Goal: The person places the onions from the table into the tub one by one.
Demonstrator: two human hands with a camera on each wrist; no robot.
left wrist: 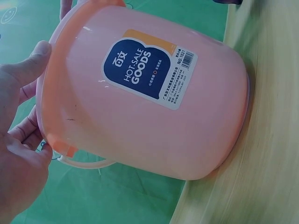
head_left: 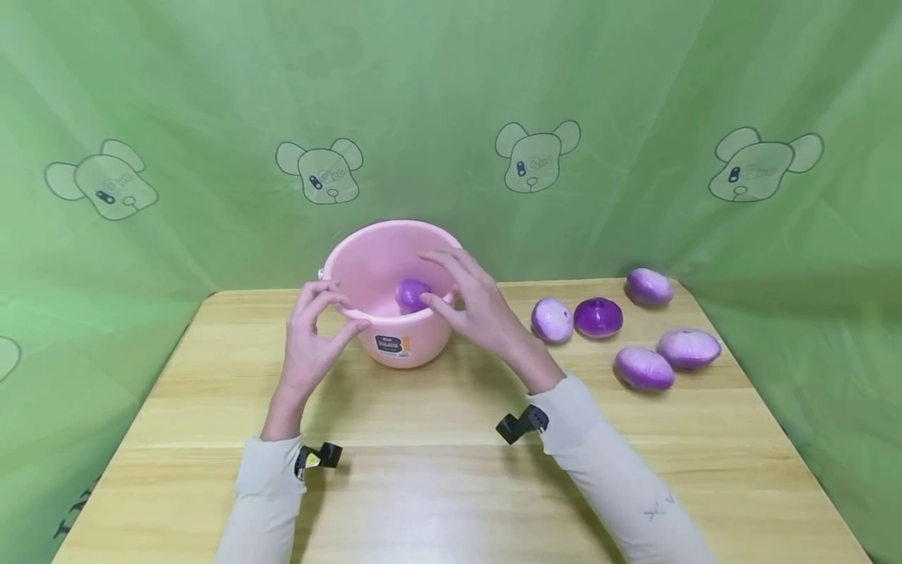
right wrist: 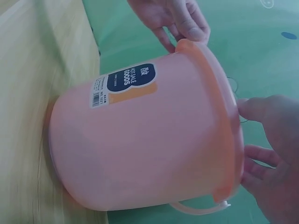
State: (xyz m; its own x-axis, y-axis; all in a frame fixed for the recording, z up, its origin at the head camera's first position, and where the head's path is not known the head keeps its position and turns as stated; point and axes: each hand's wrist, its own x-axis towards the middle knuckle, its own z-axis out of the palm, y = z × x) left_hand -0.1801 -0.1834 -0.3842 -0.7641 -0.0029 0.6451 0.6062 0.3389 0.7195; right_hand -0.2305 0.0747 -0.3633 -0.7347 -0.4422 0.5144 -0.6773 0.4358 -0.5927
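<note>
The right hand (head_left: 479, 305) is spread wide over the right rim of the bucket (head_left: 438, 341), thumb and fingers well apart, and seems to grip nothing. The left hand (head_left: 308, 333) holds the bucket's left rim, its fingers over the edge and its thumb toward the near side. Inside the bucket lies one onion (head_left: 411, 296), close by the right thumb; whether the two touch, I cannot tell. On the near outer wall of the bucket is a label (left wrist: 140, 70). The bucket stands upright on the surface (head_left: 423, 470). To its right are five more: a pale onion (head_left: 553, 320) nearest the bucket, a dark onion (head_left: 598, 317) just beyond it, and three farther off, one toward the back and a pair toward the front. Behind the bucket hangs a green curtain (head_left: 423, 78). The step in hand looks like placing onions in the bucket, with one in. The next move would call for the right hand to clear the rim and reach right of the bucket for the pale onion, the left steadying the rim.
</note>
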